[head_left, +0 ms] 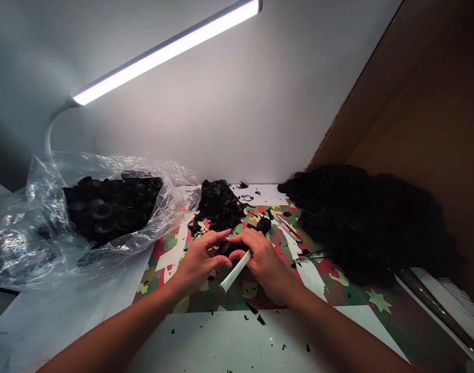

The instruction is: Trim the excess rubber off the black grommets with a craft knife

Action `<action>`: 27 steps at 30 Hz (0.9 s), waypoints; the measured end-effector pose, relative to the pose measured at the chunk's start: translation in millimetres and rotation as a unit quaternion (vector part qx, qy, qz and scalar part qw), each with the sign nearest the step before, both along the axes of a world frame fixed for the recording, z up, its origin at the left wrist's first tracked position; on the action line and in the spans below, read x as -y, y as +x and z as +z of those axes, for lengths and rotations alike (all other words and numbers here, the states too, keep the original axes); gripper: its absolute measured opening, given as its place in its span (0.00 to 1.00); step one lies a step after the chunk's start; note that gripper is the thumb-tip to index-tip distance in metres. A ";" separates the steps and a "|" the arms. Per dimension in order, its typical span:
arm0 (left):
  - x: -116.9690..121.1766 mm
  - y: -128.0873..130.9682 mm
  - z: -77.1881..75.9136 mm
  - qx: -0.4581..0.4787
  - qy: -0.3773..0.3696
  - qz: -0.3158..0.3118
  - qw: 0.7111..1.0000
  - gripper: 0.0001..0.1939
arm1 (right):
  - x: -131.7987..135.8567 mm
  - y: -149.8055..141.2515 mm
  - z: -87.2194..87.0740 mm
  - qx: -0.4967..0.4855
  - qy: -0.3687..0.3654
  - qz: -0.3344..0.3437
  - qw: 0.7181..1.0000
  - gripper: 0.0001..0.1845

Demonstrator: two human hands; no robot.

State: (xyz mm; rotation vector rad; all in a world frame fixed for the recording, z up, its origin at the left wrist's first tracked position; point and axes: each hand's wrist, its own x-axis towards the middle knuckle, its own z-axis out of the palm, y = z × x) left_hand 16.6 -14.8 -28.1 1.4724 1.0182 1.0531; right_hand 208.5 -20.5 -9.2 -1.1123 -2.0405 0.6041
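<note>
My left hand (200, 260) curls around a small dark, rounded piece (226, 247) that looks like black rubber, its thumb and fingers on the near side. Facing it, my right hand (264, 263) is closed on a slim white handle (237, 270), which looks wrapped in tape and slants down to the left. Its working end is hidden behind the fingers. The fingertips of both hands meet close to the black piece. Just beyond them lie a heap of black scraps (220, 202) and another black piece (263, 225).
On the left, a clear plastic bag (174, 189) holds many round black rubber parts (112, 207). A large black pile (361, 223) stands at the right before a cardboard panel (423, 103). Thin tools (288, 229) lie on the camouflage-patterned sheet (376, 300). Overhead hangs a lit lamp (167, 54).
</note>
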 end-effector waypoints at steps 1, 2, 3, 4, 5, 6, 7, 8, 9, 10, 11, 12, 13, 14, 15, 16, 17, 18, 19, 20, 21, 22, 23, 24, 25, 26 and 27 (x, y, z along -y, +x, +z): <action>-1.2 -1.0 1.3 -0.028 0.010 0.002 1.000 0.26 | 0.0 0.5 0.0 0.003 0.001 0.000 1.000 0.04; -2.1 -1.8 2.7 -0.047 0.011 0.000 0.999 0.23 | 0.1 0.9 0.2 0.005 0.001 0.001 1.000 0.03; -2.8 -2.3 4.3 -0.055 0.000 -0.002 0.999 0.21 | 0.2 1.2 0.7 0.004 0.002 0.000 1.000 0.03; -3.0 -2.6 5.8 -0.051 -0.020 -0.003 0.998 0.19 | 0.4 1.4 1.4 0.002 0.002 -0.001 1.000 0.04; -3.0 -2.5 7.2 -0.039 -0.045 -0.004 0.998 0.18 | 0.6 1.6 2.2 0.000 0.003 -0.002 1.000 0.05; -2.7 -2.1 8.5 -0.022 -0.070 -0.003 0.997 0.17 | 0.7 1.6 3.1 -0.001 0.003 -0.003 1.000 0.05; -2.3 -1.5 9.7 -0.006 -0.090 -0.002 0.996 0.17 | 0.8 1.7 3.9 -0.001 0.003 -0.006 1.000 0.05; -1.7 -0.9 10.9 0.007 -0.103 0.000 0.995 0.16 | 0.8 1.7 4.6 0.000 0.003 -0.009 1.000 0.05; -1.0 -0.1 12.0 0.016 -0.109 0.003 0.994 0.15 | 0.8 1.8 5.1 0.003 0.002 -0.012 1.000 0.05; -0.3 0.5 12.9 0.021 -0.111 0.009 0.994 0.15 | 0.8 1.9 5.5 0.007 0.002 -0.014 1.000 0.05; 0.3 1.0 13.8 0.022 -0.111 0.013 0.993 0.14 | 0.8 2.0 5.7 0.013 0.002 -0.014 1.000 0.05; 0.9 1.4 14.5 0.018 -0.109 0.015 0.994 0.14 | 0.8 2.1 5.9 0.023 0.002 -0.012 1.000 0.05; 1.5 1.5 14.9 0.012 -0.104 0.017 0.994 0.14 | 0.8 2.2 6.0 0.037 0.004 -0.006 0.999 0.04; 2.1 1.5 15.0 0.003 -0.095 0.018 0.995 0.14 | 1.0 2.1 6.1 0.055 0.006 0.000 0.998 0.04; 2.6 1.4 14.8 -0.009 -0.084 0.019 0.996 0.13 | 1.2 1.8 6.1 0.078 0.009 0.005 0.997 0.03; 3.2 1.3 14.3 -0.023 -0.071 0.021 0.997 0.13 | 1.4 1.3 6.0 0.104 0.015 0.007 0.994 0.03; 3.7 1.2 13.6 -0.036 -0.060 0.024 0.997 0.13 | 1.7 0.7 5.6 0.133 0.024 0.007 0.991 0.02; 4.2 1.2 12.7 -0.048 -0.051 0.028 0.997 0.13 | 1.9 0.0 4.9 0.163 0.037 0.004 0.986 0.02; 4.7 1.3 11.8 -0.059 -0.045 0.030 0.997 0.13 | 2.0 -0.6 3.9 0.193 0.054 0.000 0.980 0.03; 5.1 1.5 11.0 -0.068 -0.041 0.033 0.996 0.13 | 2.1 -1.1 2.6 0.220 0.076 -0.003 0.973 0.04; 5.4 1.7 10.4 -0.075 -0.035 0.035 0.996 0.12 | 2.2 -1.5 1.2 0.244 0.099 -0.002 0.965 0.04; 5.6 1.8 10.1 -0.084 -0.029 0.039 0.995 0.12 | 2.2 -1.5 -0.1 0.262 0.121 -0.001 0.957 0.05; 5.7 1.9 10.2 -0.093 -0.020 0.042 0.995 0.10 | 2.3 -1.4 -1.1 0.274 0.141 0.002 0.951 0.07; 5.7 1.9 10.5 -0.102 -0.008 0.045 0.994 0.08 | 2.4 -1.1 -1.8 0.281 0.156 0.006 0.947 0.10; 5.7 1.8 11.0 -0.110 0.004 0.047 0.993 0.07 | 2.5 -0.7 -2.0 0.284 0.164 0.013 0.945 0.13; 5.8 1.6 11.6 -0.116 0.014 0.046 0.992 0.05 | 2.7 -0.4 -1.8 0.281 0.165 0.021 0.945 0.16; 5.9 1.5 12.1 -0.120 0.019 0.043 0.992 0.04 | 2.9 -0.2 -1.3 0.272 0.160 0.030 0.948 0.18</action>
